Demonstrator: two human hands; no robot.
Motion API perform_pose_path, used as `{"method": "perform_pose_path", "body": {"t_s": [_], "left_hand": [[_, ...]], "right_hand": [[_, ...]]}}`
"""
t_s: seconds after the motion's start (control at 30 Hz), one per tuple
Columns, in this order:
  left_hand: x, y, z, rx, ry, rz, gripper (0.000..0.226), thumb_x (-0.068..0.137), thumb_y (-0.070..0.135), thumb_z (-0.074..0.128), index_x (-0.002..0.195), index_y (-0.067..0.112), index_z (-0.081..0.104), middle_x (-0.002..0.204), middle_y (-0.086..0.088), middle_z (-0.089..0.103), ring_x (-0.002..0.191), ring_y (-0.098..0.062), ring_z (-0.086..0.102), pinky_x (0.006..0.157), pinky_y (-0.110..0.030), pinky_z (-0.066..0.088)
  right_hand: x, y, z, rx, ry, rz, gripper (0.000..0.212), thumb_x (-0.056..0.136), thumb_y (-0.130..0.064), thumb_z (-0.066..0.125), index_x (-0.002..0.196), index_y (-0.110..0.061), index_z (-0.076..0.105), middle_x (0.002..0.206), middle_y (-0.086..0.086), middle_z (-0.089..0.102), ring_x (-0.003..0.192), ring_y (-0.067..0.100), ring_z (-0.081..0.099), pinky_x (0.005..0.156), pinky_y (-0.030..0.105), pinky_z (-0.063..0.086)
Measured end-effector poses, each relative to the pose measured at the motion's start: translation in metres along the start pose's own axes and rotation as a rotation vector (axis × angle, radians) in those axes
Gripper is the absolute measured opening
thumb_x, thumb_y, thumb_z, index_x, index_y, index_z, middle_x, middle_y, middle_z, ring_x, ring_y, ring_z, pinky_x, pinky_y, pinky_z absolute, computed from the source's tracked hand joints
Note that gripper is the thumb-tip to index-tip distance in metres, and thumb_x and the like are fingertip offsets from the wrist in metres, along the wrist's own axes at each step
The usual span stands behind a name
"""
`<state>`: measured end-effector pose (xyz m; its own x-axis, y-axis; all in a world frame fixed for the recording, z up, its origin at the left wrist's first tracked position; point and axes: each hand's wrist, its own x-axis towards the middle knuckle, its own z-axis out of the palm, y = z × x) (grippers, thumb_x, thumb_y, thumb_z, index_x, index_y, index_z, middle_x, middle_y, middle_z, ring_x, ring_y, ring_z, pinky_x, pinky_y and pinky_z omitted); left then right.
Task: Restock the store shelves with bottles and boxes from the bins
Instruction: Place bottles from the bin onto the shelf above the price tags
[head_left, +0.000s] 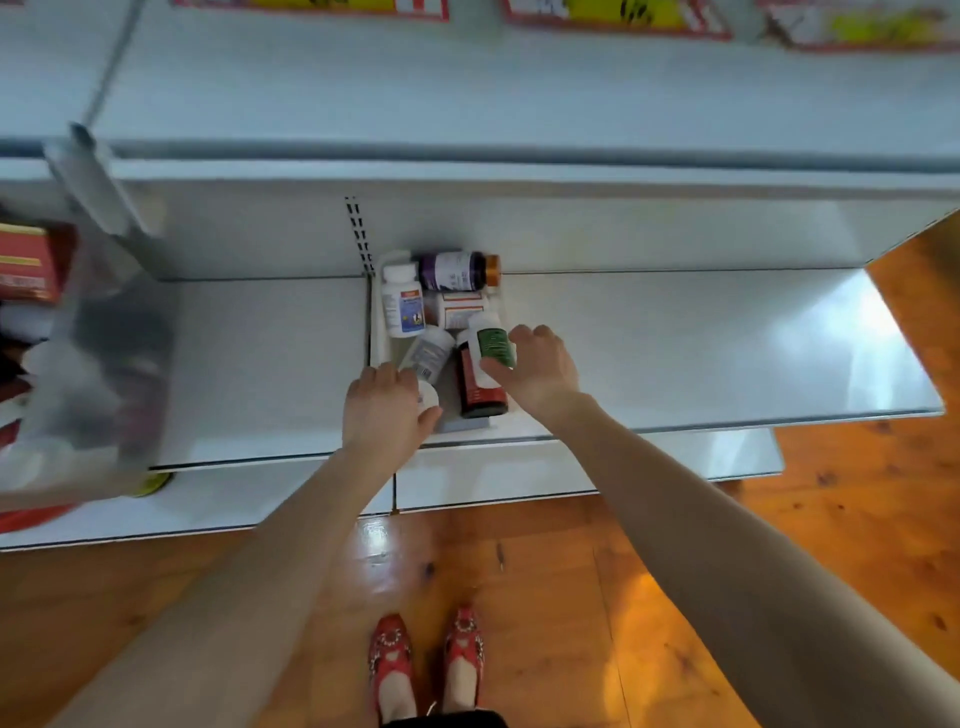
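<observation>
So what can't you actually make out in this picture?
All in the head view.
Hidden: white bottle, mostly under the left hand.
Blurred: clear bin, smeared by motion, cut off by the left edge.
Too small: label text, as on the green-label bottle.

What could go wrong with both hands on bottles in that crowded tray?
The right hand grips the green-label bottle right beside the dark red bottle; lifting may roll that one toward the shelf edge. The left hand holds a white bottle at the tray front, near the edge; a slip could drop it to the floor.
</observation>
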<state>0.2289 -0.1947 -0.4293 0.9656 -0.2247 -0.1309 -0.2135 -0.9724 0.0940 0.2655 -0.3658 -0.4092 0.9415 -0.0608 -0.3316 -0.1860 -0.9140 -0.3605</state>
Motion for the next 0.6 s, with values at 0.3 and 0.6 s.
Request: {"method": "perform_pose_path", "body": {"t_s": [0.3, 0.6], "left_hand": [[0.033, 0.005, 0.011, 0.161, -0.207, -0.156, 0.060, 0.082, 0.064, 0.046, 0.113, 0.014, 0.058, 0.113, -0.008, 0.054, 0.109, -0.025, 0.043, 0.089, -0.034, 0.033], [-0.002, -0.001, -0.019, -0.302, 0.078, -0.293, 0.060, 0.071, 0.056, 0.057, 0.094, 0.001, 0.063, 0.093, -0.016, 0.055, 0.082, -0.033, 0.056, 0.065, -0.028, 0.035]], "right_hand": [[0.030, -0.013, 0.023, -0.196, 0.015, 0.051, 0.070, 0.081, -0.057, 0.057, 0.125, -0.005, 0.043, 0.123, 0.012, 0.046, 0.113, 0.027, 0.045, 0.086, 0.033, 0.042], [0.009, -0.012, -0.001, 0.153, -0.062, 0.130, 0.056, 0.076, -0.038, 0.068, 0.119, -0.008, 0.047, 0.118, 0.011, 0.048, 0.107, 0.027, 0.049, 0.082, 0.032, 0.041]]}}
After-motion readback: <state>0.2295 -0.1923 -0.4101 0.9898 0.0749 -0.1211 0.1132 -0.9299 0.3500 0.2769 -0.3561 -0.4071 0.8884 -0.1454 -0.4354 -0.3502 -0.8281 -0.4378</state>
